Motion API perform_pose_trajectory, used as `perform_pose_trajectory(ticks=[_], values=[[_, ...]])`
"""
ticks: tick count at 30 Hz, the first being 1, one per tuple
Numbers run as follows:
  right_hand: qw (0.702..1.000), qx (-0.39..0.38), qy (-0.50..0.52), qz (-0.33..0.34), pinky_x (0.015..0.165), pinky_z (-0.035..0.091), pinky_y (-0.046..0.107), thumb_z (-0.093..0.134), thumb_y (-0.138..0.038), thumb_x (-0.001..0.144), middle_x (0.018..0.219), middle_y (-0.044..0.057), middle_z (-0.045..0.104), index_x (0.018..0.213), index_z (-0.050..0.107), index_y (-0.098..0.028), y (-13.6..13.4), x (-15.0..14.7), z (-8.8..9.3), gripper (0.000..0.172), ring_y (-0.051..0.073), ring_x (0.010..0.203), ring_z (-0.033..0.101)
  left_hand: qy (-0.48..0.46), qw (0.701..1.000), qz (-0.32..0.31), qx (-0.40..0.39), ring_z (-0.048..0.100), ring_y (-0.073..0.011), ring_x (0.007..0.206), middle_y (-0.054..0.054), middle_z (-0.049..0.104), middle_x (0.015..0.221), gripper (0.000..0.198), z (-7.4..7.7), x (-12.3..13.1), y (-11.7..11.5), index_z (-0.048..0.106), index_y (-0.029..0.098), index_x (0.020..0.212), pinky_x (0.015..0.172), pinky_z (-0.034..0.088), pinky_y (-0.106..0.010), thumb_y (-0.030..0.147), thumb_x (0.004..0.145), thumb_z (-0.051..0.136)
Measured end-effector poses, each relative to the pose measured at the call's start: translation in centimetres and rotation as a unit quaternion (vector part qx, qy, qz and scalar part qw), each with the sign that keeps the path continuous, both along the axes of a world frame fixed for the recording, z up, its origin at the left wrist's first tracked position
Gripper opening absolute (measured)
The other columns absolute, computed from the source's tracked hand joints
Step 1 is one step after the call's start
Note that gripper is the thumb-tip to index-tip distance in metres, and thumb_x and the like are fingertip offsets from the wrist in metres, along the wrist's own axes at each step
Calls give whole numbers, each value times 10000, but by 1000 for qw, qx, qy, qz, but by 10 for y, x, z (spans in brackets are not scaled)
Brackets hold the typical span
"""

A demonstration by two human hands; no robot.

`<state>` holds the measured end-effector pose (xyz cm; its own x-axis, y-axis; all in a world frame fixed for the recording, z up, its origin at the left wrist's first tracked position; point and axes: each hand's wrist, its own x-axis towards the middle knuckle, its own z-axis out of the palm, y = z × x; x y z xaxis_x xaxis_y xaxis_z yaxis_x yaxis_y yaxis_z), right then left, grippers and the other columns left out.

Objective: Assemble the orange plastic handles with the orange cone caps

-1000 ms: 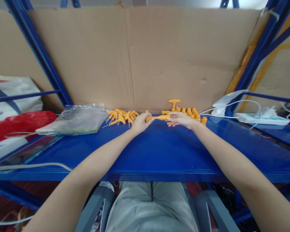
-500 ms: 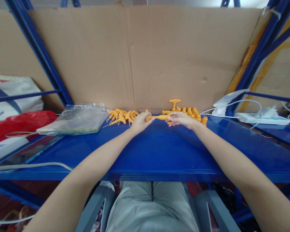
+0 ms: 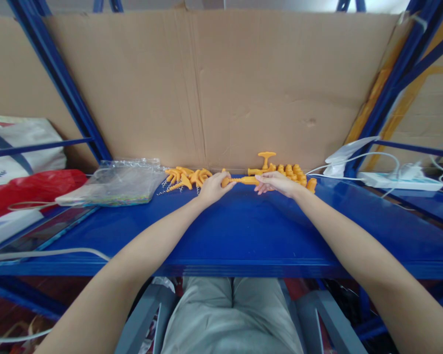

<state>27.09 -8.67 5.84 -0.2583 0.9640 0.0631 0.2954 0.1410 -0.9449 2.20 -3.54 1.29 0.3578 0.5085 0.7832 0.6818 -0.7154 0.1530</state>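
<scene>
My left hand (image 3: pixel 213 188) and my right hand (image 3: pixel 276 182) both grip one orange plastic rod-shaped part (image 3: pixel 240 180), held level just above the blue shelf (image 3: pixel 243 231) near its back. The left fingers curl round its left end, the right fingers pinch its right end. Behind the right hand stands a cluster of small orange parts (image 3: pixel 293 172) with an upright T-shaped orange piece (image 3: pixel 266 157). A pile of orange curved parts with small chains (image 3: pixel 186 177) lies left of my left hand.
A clear plastic bag (image 3: pixel 114 183) lies on the shelf's left. A red bag (image 3: pixel 29 189) and a white bag (image 3: pixel 20 142) sit further left. A white power strip with cables (image 3: pixel 398 181) is at the right. A cardboard sheet (image 3: pixel 214 88) backs the shelf.
Nothing has visibly moved; both hands keep hold of the orange rod, with only a slight shift of the fingers.
</scene>
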Motion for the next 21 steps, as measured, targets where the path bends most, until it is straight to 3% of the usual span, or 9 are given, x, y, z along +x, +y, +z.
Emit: perform_pose_trajectory(ticks=[10, 16, 18, 21], values=[[999, 7, -38, 1, 700, 539, 292, 601, -586, 908, 699, 110, 731, 700, 691, -153, -3, 0, 3, 489, 170, 670, 693, -6, 1000, -1, -4, 703, -205, 819, -53, 729, 900, 248, -2, 1, 0, 633, 212, 955, 706, 523, -281, 438, 870, 688], [997, 23, -76, 1, 611, 545, 265, 575, -632, 904, 755, 111, 748, 795, 694, -165, 2, 2, 1, 494, 167, 645, 687, -3, 1000, -5, -21, 701, -214, 820, -55, 722, 886, 233, -2, 2, 0, 611, 211, 929, 720, 527, -301, 427, 877, 680], [993, 66, -101, -14, 661, 569, 288, 584, -603, 910, 866, 106, 762, 880, 699, -178, 6, 2, -2, 441, 171, 692, 694, -4, 999, -7, -33, 697, -213, 811, -49, 717, 874, 228, -1, 2, 1, 600, 216, 905, 713, 525, -302, 425, 872, 683], [971, 202, -120, -50, 847, 567, 363, 685, -493, 868, 1084, 93, 734, 1016, 686, -212, 12, -1, -6, 318, 212, 920, 692, -18, 999, -12, -45, 691, -205, 799, -36, 711, 860, 227, 1, 3, 0, 584, 218, 886, 707, 520, -294, 419, 866, 688]])
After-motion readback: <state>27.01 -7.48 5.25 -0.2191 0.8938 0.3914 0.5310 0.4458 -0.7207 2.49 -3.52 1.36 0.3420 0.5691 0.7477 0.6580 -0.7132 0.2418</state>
